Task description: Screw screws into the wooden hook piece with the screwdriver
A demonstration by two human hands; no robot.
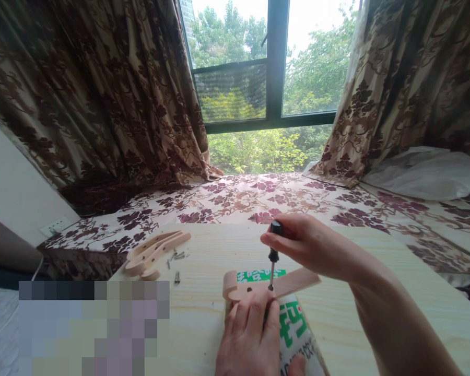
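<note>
My right hand (303, 243) is closed around the black handle of a screwdriver (274, 254), held nearly upright. Its shaft runs down to a dark screw or hole in a pale wooden piece (295, 282), and the exact contact is too small to make out. My left hand (250, 326) presses the near edge of that piece with its fingertips, fingers close together. A second dark hole shows left of the screwdriver tip, and a rounded wooden part (230, 284) adjoins the left end. Beneath the wood lies a white package (293, 326) with green lettering, partly covered by my left hand.
Shaped wooden pieces (156, 250) lie at the left of the pale wooden tabletop (196, 324), with several small screws (177, 277) beside them. Past the table is a flower-patterned ledge (238, 201) below the window. A white plastic bag (425, 172) rests at right.
</note>
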